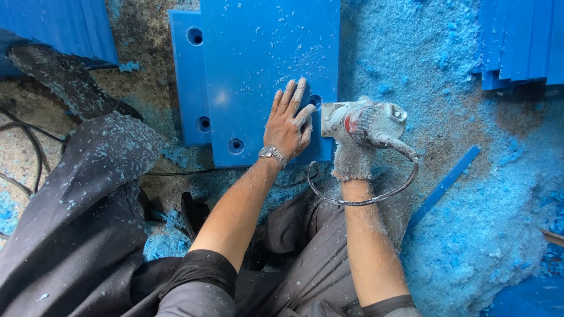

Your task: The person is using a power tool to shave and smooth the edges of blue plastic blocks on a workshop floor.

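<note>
My left hand (pixel 289 120) lies flat, fingers spread, on a thick blue plastic slab (pixel 267 53) with round holes, near its lower right corner. A metal watch sits on that wrist. My right hand (pixel 351 157), in a dusty knit glove, grips a grey hand-held power tool (pixel 364 122) at the slab's right edge, just beside my left fingers. The tool's cable (pixel 376 196) loops below the glove. A second blue slab (pixel 187 82) lies under the first and sticks out to the left.
Blue shavings (pixel 470 194) cover the floor to the right. A thin blue strip (pixel 443 186) lies among them. Stacked blue sheets (pixel 523 41) stand at top right and more blue sheets (pixel 59 26) at top left. Black cables (pixel 32 147) run at left beside my dusty trouser leg (pixel 88 194).
</note>
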